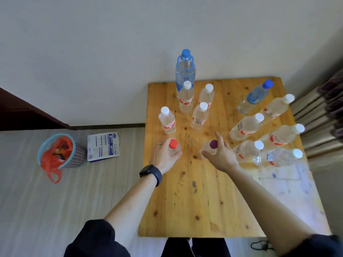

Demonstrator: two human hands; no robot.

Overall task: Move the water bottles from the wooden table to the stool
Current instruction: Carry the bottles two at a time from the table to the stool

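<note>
Surroundings: wooden table [204, 201] set against a pale wall. At the back stands a large blue-capped bottle [184, 71], with four white-capped bottles [199, 115] just in front of it and to its left. A second group of five white-capped bottles [246, 127] fills the right side, and a small blue-capped bottle [258, 95] stands behind them. The nearest of the right group sits just beside the right hand [220, 154]. One white-capped bottle stands directly beyond the left hand [163, 156].

Off the table: basket [78, 154] holding a red bag and a printed packet [103, 146] on the floor to the left. A curtain [324, 117] hangs along the table's right edge.

Room: the near half of the tabletop is bare wood, and so is the strip between the two hands. The left hand works close to the table's left edge, with floor beyond it.

Hands: both arms reach forward, sleeves pushed up, watch [151, 174] on the left wrist. The left hand's fingers wrap the shoulder of the red-capped bottle [173, 145], which is upright on the table. The right hand holds the purple-capped bottle [212, 145] from the right side, thumb against its front, one finger sticking straight out beyond the cap.
</note>
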